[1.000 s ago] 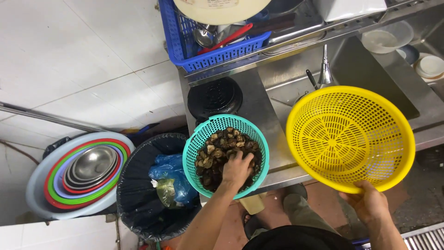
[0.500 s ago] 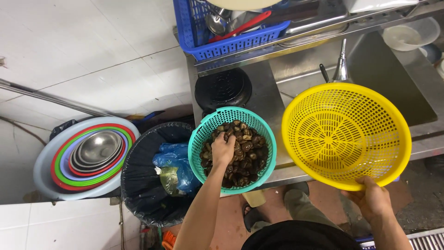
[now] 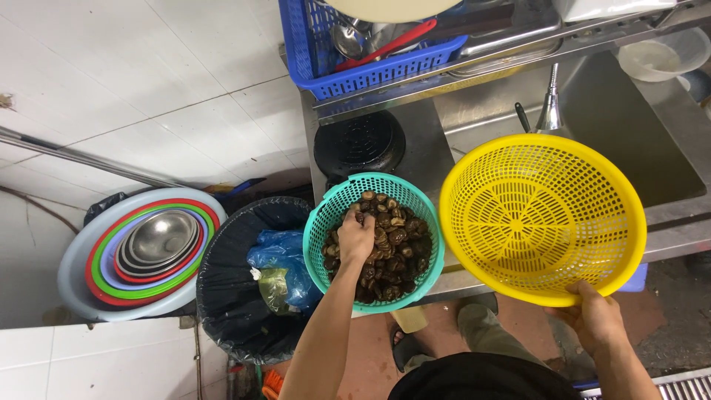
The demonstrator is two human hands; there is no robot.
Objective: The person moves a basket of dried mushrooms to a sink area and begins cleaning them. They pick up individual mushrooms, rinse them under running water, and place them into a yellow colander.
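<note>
Two colanders are in use. The teal colander (image 3: 375,241) sits at the front edge of the steel counter (image 3: 433,152), filled with dark brown mushrooms (image 3: 396,244) too many to count. The left hand (image 3: 355,237) reaches into it, fingers curled onto the pile; whether it pinches one I cannot tell. The right hand (image 3: 596,318) grips the near rim of one empty yellow colander (image 3: 541,218), held tilted over the sink (image 3: 629,126). Left of the counter stands one black-lined bin (image 3: 248,278) with a blue bag inside, then a stack of bowls (image 3: 141,252). One blue basket (image 3: 370,48) sits at the counter's back edge.
</note>
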